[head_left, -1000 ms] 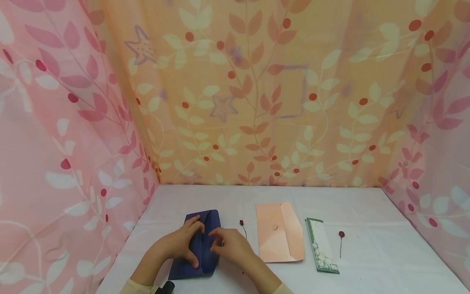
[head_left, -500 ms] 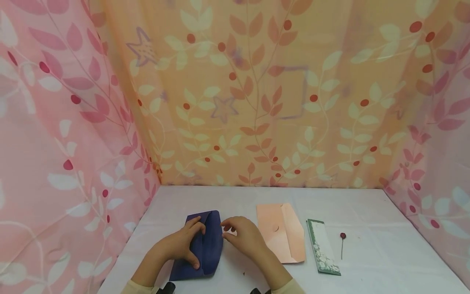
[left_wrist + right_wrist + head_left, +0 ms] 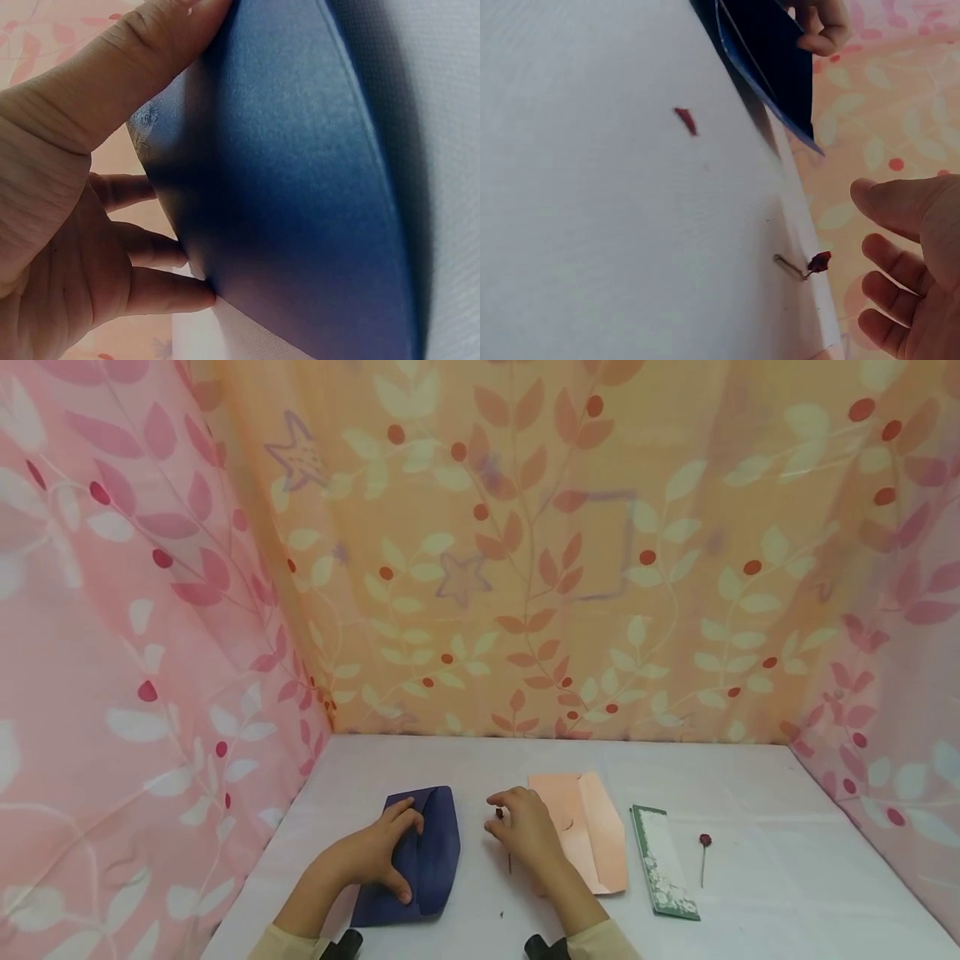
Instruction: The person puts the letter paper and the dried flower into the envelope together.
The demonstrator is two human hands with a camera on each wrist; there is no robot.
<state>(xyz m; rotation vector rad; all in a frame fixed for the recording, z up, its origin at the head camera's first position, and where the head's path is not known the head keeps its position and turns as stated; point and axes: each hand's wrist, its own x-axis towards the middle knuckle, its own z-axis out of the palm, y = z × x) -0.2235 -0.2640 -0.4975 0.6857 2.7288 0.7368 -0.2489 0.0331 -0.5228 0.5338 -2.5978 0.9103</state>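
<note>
A dark blue envelope (image 3: pixel 438 860) lies on the left of the table, its flap opened out to the right. My left hand (image 3: pixel 375 857) rests on it, thumb and fingers spread apart across its face. To the right, my right hand (image 3: pixel 531 831) is held over the table with nothing in its grasp. Just by its fingertips is a small dried red rose (image 3: pixel 499 813) on a thin stem. In the right wrist view that rose (image 3: pixel 820 262) lies on the white cloth, apart from the thumb and the loosely bent fingers.
A peach envelope (image 3: pixel 609 839), partly behind my right hand, has its flap opened out. Farther right lie a green-edged floral card (image 3: pixel 663 860) and a second dried rose (image 3: pixel 705 841). A dark red petal scrap (image 3: pixel 685 121) sits nearer me. Patterned curtains (image 3: pixel 525 568) enclose the table.
My right hand has moved right, from the blue envelope's flap to beside the nearer rose. The left hand has stayed on the blue envelope.
</note>
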